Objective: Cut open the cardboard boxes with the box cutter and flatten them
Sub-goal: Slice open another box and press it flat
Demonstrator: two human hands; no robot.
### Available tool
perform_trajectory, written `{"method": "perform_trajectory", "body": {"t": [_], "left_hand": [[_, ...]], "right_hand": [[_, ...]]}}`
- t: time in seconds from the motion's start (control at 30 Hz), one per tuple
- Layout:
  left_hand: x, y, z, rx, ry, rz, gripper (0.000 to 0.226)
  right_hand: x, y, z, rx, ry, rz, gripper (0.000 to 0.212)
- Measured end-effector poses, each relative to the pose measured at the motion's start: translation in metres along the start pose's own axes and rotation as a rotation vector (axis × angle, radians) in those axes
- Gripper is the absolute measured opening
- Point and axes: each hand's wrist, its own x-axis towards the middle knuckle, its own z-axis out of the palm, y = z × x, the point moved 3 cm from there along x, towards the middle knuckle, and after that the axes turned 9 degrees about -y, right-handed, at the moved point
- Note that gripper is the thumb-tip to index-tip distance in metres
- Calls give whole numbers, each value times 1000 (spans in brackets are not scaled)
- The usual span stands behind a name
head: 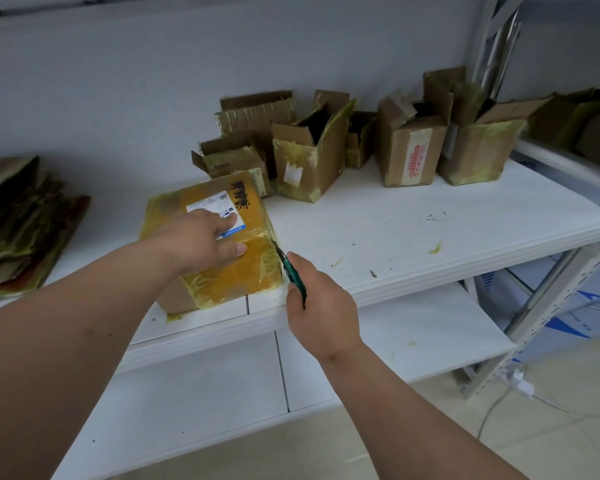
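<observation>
Pressing down with the left hand (pixel 205 237), fingers flat and straight, on top of the brown cardboard box wrapped in shiny yellow tape (pixel 215 251). Sitting near the front edge of the white shelf (pixel 430 237), close to the body. White paper label with blue print (pixel 219 213) partly under the fingers.

Curled tight with the right hand (pixel 317 306) round the green box cutter (pixel 291 271). Blade tip right at the box's right side, at the taped corner. Cannot tell if cutting in yet.

Looks light and most likely empty. Stiff at the corners, softer in the middle of each side, so likely to dent under a hard push. Slippery too, with all that tape, and ready to slide on the smooth shelf. Best held flat from above, as now, with fingers well away from the blade's path. Best cut along the taped seams, not through the thick card.

Further back on the shelf, a row of open brown cardboard boxes with yellow tape (pixel 361 147), flaps up, not yet flat. Well apart on the left, a pile of flattened brown cardboard (pixel 21 230). Plenty left to do, going by those standing boxes.

Below, a lower white shelf (pixel 413 330) and a pale tiled floor (pixel 499 445).
</observation>
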Motion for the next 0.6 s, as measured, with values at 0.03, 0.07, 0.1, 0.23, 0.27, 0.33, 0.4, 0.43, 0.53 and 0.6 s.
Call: {"method": "perform_trajectory", "body": {"t": [0.03, 0.07, 0.1, 0.23, 0.27, 0.33, 0.4, 0.43, 0.53, 0.6], "left_hand": [[1, 0, 0, 8, 0, -1, 71], [1, 0, -1, 13, 1, 0, 71], [1, 0, -1, 15, 2, 0, 71], [3, 1, 2, 17, 7, -2, 71], [4, 1, 2, 21, 7, -3, 71], [5, 2, 1, 36, 4, -8, 72], [5, 2, 1, 52, -3, -11, 72], [4, 2, 0, 57, -4, -11, 72], [3, 3, -1, 52, 0, -9, 72], [1, 4, -1, 49, -9, -7, 71]], "right_hand": [[0, -1, 1, -6, 10, -1, 54], [0, -1, 3, -12, 16, -3, 54], [1, -1, 4, -16, 17, -1, 54], [3, 2, 8, -8, -1, 33, 55], [3, 3, 8, -7, -4, 42, 56], [2, 3, 10, 6, -7, 56, 54], [0, 2, 11, 21, -4, 62, 51], [0, 1, 12, 24, -5, 68, 51], [1, 2, 15, 0, -23, 85, 51], [0, 5, 18, -28, -69, 116, 52]]}}
